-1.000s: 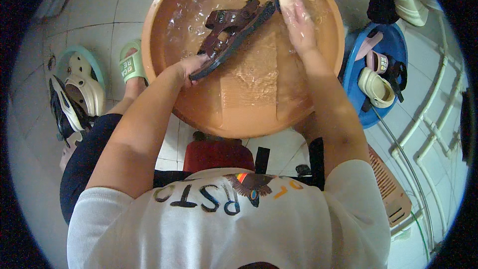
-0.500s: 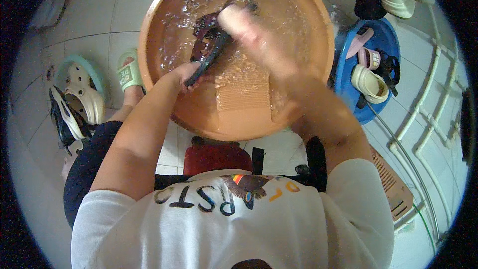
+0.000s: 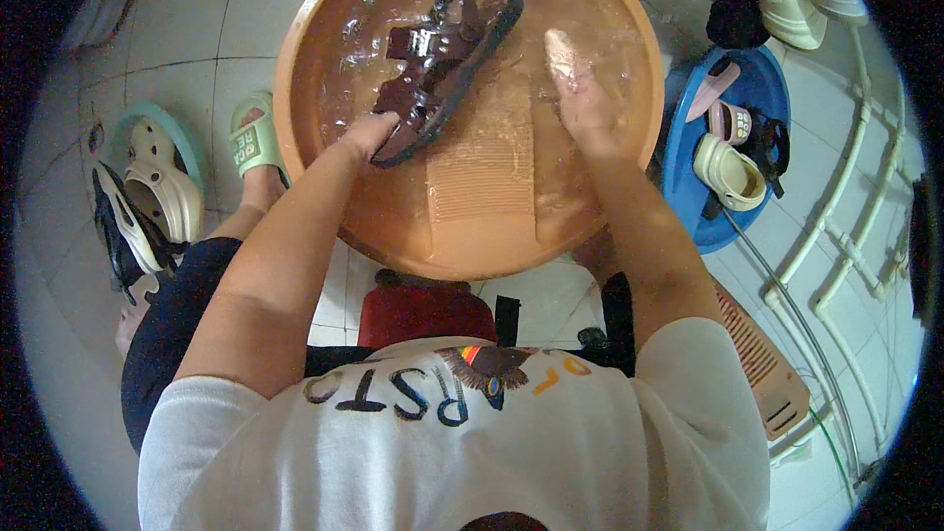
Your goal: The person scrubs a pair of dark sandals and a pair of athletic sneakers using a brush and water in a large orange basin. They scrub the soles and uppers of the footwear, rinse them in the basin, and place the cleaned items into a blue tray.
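A dark brown strappy sandal [image 3: 423,69] with a black sole lies slanted at the water's surface in a round orange basin [image 3: 644,69]. My left hand [image 3: 372,135] grips its near end, thumb on top and the other fingers hidden beneath. Right of the sandal and apart from it, my right hand [image 3: 580,93] is wet, partly in the water, with fingers stretched out and nothing visible in them. Below the sandal, a ridged washboard surface [image 3: 482,206] slopes along the basin's near side.
A blue tub [image 3: 723,226] holding several shoes stands to the right, near white pipes [image 3: 855,138]. Cream clogs [image 3: 167,197] and a black-and-white shoe [image 3: 128,216] are on the left. A brown slatted board [image 3: 767,364] leans lower right; a red seat [image 3: 423,315] is below.
My right hand has moved off the sandal toward the right side of the basin. The sandal has turned to show more of its straps, still in my left hand. The water is calmer.
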Motion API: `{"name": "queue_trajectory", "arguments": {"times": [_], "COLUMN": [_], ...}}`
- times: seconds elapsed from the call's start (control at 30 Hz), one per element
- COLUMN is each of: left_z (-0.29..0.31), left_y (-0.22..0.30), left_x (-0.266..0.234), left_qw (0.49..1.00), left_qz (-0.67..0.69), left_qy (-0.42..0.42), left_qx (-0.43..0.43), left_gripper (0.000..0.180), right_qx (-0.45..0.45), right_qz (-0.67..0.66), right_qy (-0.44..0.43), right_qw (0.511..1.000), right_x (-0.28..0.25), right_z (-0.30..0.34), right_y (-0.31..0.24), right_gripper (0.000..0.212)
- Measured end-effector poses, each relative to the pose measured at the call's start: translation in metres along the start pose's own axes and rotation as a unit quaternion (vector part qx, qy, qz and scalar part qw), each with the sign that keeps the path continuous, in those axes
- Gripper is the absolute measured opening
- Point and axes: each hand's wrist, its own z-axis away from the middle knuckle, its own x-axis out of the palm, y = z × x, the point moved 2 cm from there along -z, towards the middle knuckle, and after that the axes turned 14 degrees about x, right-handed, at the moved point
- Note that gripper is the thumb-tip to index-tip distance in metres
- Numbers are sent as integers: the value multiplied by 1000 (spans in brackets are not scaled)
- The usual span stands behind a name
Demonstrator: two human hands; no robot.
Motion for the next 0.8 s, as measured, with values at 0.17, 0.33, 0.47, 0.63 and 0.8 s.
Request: {"name": "queue_trajectory", "arguments": {"times": [0.17, 0.33, 0.47, 0.63, 0.8], "left_z": [7, -13, 9, 26, 62], "left_y": [10, 6, 32, 57, 127], "left_x": [3, 44, 38, 43, 54], "left_qw": [986, 946, 960, 981, 958], "left_qz": [127, 289, 170, -84, -276], "left_qy": [81, 122, 210, 166, -30], "left_qx": [69, -80, -71, 52, 74], "left_gripper": [44, 44, 39, 42, 56], "right_qx": [-236, -283, -338, -274, -140], "right_qz": [-246, -285, 5, 165, -295], "right_qy": [47, 100, 42, 0, -27], "right_qw": [939, 910, 940, 947, 945], "right_x": [36, 56, 48, 36, 41], "right_z": [-39, 52, 74, 50, 45], "right_y": [37, -31, -37, -10, 11], "right_gripper": [45, 55, 60, 59, 56]}}
